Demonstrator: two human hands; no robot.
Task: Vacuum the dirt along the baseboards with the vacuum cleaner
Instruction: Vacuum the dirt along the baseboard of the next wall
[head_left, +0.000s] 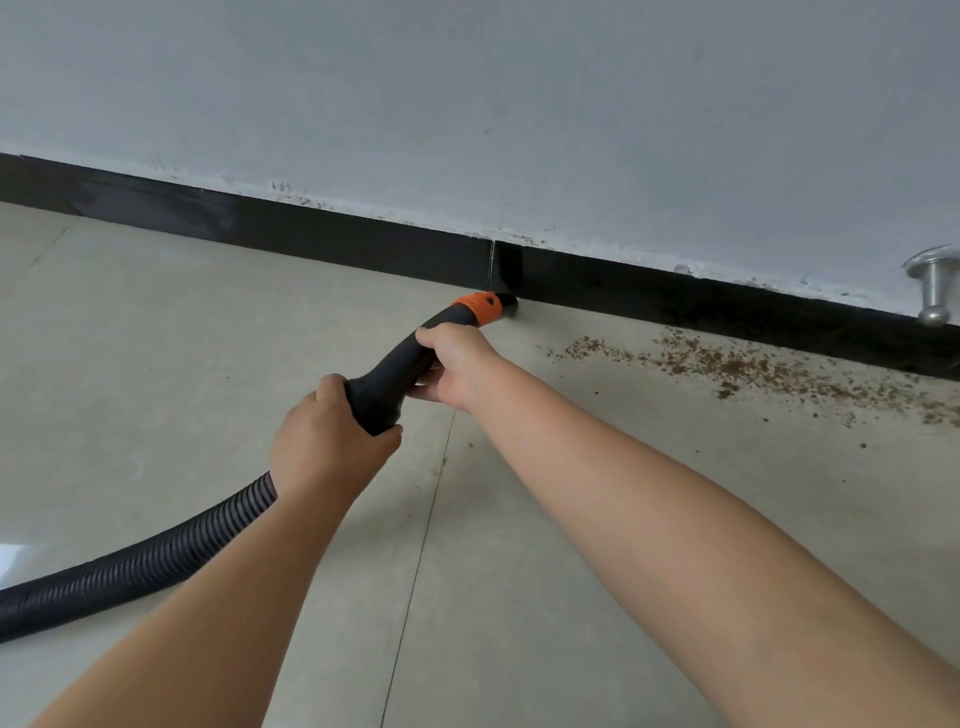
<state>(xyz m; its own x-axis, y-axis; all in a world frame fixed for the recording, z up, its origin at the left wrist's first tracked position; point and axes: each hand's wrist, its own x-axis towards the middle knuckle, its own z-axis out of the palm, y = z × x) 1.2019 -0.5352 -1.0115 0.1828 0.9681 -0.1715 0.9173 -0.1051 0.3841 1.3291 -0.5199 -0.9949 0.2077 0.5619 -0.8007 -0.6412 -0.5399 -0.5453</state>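
Observation:
A black vacuum handle (400, 366) with an orange collar (480, 307) points at the black baseboard (363, 244). Its nozzle tip (508, 304) touches the floor right at the baseboard, beside a vertical joint. My right hand (454, 366) grips the handle just behind the orange collar. My left hand (327, 441) grips the thicker rear end, where the ribbed black hose (130, 566) begins and runs off to the lower left. Brown dirt crumbs (737, 366) lie scattered on the floor along the baseboard, to the right of the nozzle.
The floor is pale tile (156, 364) with a grout line (421, 545) running toward me. A grey-white wall (467, 104) rises above the baseboard. A metal door stopper (932, 291) sticks out of the wall at the far right.

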